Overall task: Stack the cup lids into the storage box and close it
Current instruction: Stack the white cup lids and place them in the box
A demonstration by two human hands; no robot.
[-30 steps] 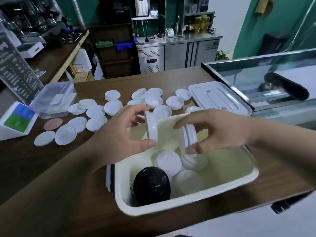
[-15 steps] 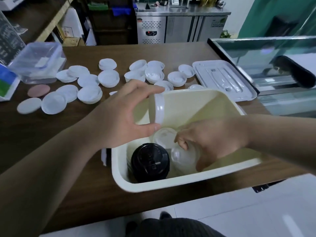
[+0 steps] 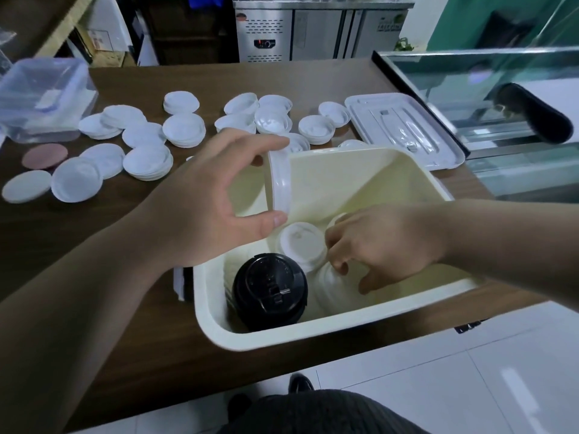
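The cream storage box (image 3: 313,336) sits open at the near edge of the brown counter (image 3: 94,277), and both hands are busy at it. The left hand (image 3: 213,195) hovers over the box's far left corner, thumb below and fingers above, pinching the held lids (image 3: 279,183), a thin white bunch turned up on edge. The right hand (image 3: 385,245) is down inside the box, fingers curled over a white stack (image 3: 332,286) that lies low against the near wall. Just beside its thumb, toward the middle of the box, a second white stack (image 3: 300,242) shows its top. A stack of black lids (image 3: 269,289) fills the box's near left corner.

The box lid (image 3: 407,130) lies flat on the counter beyond the box, off its far right corner. Loose white lids (image 3: 147,161) are scattered in small piles beyond the box and out to its left. Farther left of the box stand a clear plastic tub (image 3: 47,98) and a pink disc (image 3: 44,155). A glass case (image 3: 501,89) rises to the right of the box.
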